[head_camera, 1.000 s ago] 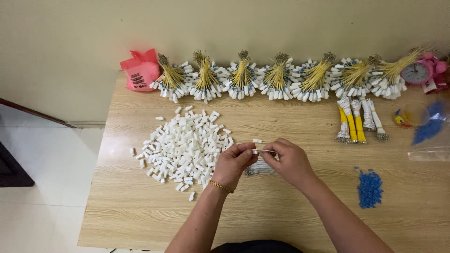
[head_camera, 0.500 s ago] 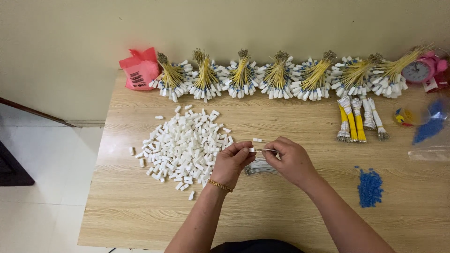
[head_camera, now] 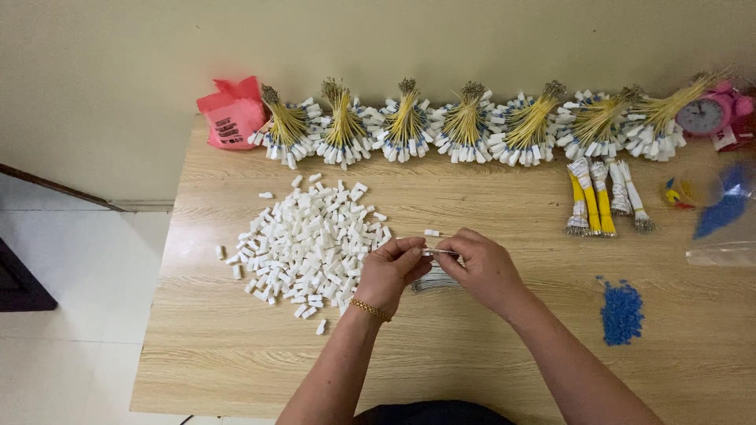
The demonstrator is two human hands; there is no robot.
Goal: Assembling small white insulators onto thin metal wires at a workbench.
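Seven finished bundles (head_camera: 465, 126) of yellow wires with white end-pieces lie fanned in a row along the far edge of the wooden bench (head_camera: 488, 354), against the wall. At the left end of that row sits a pink plastic bag (head_camera: 230, 112); at the right end, a pink alarm clock (head_camera: 703, 116).

Next in size, the heap of loose white connectors (head_camera: 311, 244) spreads over the left middle of the bench, just beside the left hand (head_camera: 391, 271). A small bunch of bare wires (head_camera: 431, 279) lies under and between the two hands. To the right, well apart from the hands, lie a few taped yellow and white wire bunches (head_camera: 602, 198), a clear bag of blue pieces (head_camera: 720, 216), and a little pile of blue pieces (head_camera: 621, 312) on the bare wood.

Both hands meet at the middle of the bench. The left hand is pinched shut on the near end of a thin wire (head_camera: 429, 251), and the right hand (head_camera: 480, 267) is closed on the same wire from the other side, fingertips almost touching the left's. One white connector (head_camera: 431, 233) lies just beyond them.

Against the frames half a second and a second ago, hardly anything differs: heap, bundles and both hands sit in the same places, the pinch unchanged. I judge the work to be mid-fitting, a fine finger job rather than a reach.
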